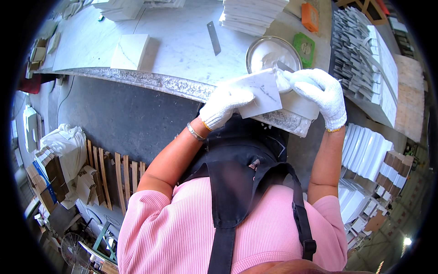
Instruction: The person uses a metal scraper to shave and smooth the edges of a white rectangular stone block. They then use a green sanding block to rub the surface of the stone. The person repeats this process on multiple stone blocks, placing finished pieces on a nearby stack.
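Observation:
My left hand (pixel 222 107), in a white knit glove, grips a white marble tile (pixel 261 95) with grey veins by its left side, thumb on the top face. My right hand (pixel 329 97), gloved the same way, is closed round a putty knife (pixel 284 67) whose grip is mostly hidden by the fingers. White paste clings around the blade by the tile's right edge; whether they touch, I cannot tell. Just beyond them a round metal pan (pixel 247 57) holds white paste (pixel 270 54).
On the marble-topped bench (pixel 178 50) lie a flat metal blade (pixel 213 39) and a white block (pixel 130 51). Tile stacks (pixel 253 16) stand at the back. Green (pixel 303 49) and orange boxes (pixel 310 17) sit by the pan. Thin stone strips (pixel 358 55) are piled at right.

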The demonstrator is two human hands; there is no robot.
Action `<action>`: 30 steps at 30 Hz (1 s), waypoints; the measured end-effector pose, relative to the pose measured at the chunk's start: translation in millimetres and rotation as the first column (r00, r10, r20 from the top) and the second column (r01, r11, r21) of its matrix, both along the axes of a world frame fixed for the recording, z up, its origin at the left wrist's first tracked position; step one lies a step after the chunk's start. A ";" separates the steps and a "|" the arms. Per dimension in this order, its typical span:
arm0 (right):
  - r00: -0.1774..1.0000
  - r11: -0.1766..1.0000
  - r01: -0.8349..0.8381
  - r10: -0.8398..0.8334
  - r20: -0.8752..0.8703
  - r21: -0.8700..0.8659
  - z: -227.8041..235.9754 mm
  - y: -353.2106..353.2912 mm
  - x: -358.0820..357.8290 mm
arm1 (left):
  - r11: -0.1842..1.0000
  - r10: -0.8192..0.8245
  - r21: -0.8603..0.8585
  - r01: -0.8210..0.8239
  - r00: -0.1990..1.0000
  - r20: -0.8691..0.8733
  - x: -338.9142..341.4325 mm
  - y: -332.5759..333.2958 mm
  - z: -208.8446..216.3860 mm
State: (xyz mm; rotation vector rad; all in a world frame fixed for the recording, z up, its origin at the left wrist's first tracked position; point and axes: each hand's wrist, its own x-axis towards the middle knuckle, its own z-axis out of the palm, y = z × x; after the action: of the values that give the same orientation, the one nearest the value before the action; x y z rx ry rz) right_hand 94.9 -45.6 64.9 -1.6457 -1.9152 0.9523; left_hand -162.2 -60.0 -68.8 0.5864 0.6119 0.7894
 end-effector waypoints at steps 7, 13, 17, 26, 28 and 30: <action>0.999 0.999 0.022 -0.023 -0.043 -0.027 -4.7 0.2 1.6 | 1.000 -0.019 -0.021 0.019 1.000 0.011 -1.2 1.3 7.1; 0.968 0.975 0.158 -0.184 -0.170 -0.155 -8.2 -2.3 6.5 | 1.000 -0.019 -0.013 0.019 1.000 0.008 -1.1 1.7 7.9; 0.916 0.959 0.197 -0.254 -0.311 -0.203 -14.0 1.4 22.3 | 1.000 -0.021 -0.002 0.021 1.000 0.021 -1.6 0.6 -0.2; 0.861 0.946 0.316 -0.251 -0.443 0.078 -52.1 74.6 43.6 | 0.999 -0.037 0.021 0.037 0.999 -0.005 -1.7 2.2 -0.1; 0.878 0.942 0.317 -0.247 -0.410 0.111 -57.4 93.0 33.5 | 0.999 -0.039 0.019 0.040 0.999 -0.022 -2.5 3.0 0.3; 0.936 0.939 0.303 -0.260 -0.238 0.165 -62.6 109.3 22.8 | 1.000 -0.026 -0.009 0.026 1.000 -0.004 -1.8 1.5 2.1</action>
State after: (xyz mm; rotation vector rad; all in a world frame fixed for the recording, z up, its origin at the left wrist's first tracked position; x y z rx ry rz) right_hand 117.7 63.7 2.3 -1.5776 -1.5269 0.7597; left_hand -163.9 -58.5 -66.7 0.5865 0.6098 0.7605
